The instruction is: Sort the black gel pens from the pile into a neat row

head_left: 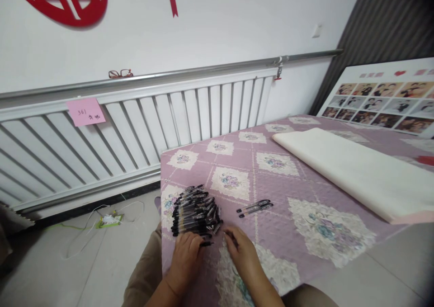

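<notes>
Near the front left of the table lies a heap of black-capped gel pens [193,212] with clear barrels. My left hand [186,255] is closed at its near edge, and the black end of a pen [206,243] sticks out from the fingers. Just right of the heap, my right hand [241,249] has its fingers curled in toward the thumb; whatever may be between the fingertips cannot be made out. Beyond it, two pens [256,208] lie side by side, apart from the heap.
A purple floral cloth [233,160] covers the table. On its right lies a large folded cream sheet [342,171], with a photo board [386,99] behind. A white radiator [203,108] bearing a pink note [86,111] runs along the wall. A power strip [109,221] lies on the floor.
</notes>
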